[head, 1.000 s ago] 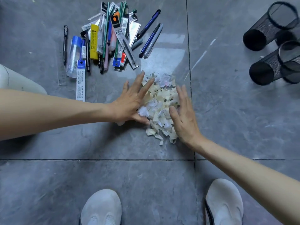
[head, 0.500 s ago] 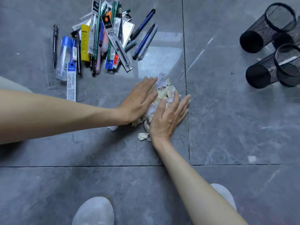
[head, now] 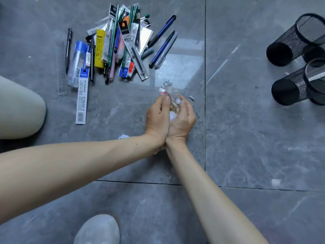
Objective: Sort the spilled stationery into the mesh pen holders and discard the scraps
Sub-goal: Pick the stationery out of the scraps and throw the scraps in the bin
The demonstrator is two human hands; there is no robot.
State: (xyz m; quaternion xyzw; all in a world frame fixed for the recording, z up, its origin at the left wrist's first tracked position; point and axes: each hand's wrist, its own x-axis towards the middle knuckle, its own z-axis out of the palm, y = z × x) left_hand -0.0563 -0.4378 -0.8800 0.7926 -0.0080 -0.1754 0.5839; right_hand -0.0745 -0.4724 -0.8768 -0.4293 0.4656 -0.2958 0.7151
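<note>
Scraps at frame ctr sit cupped betw. left hand & right hand, both curled round them; a quick lift could drop loose bits thru gaps onto floor.

Bare forearms, pale beige trouser knee far L, light grey-white shoe btm centre.

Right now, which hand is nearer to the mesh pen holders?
Right. The right hand lies toward the mesh pen holders, though well apart from them; the left hand sits against it on the far side, both cupping the scraps.
</note>
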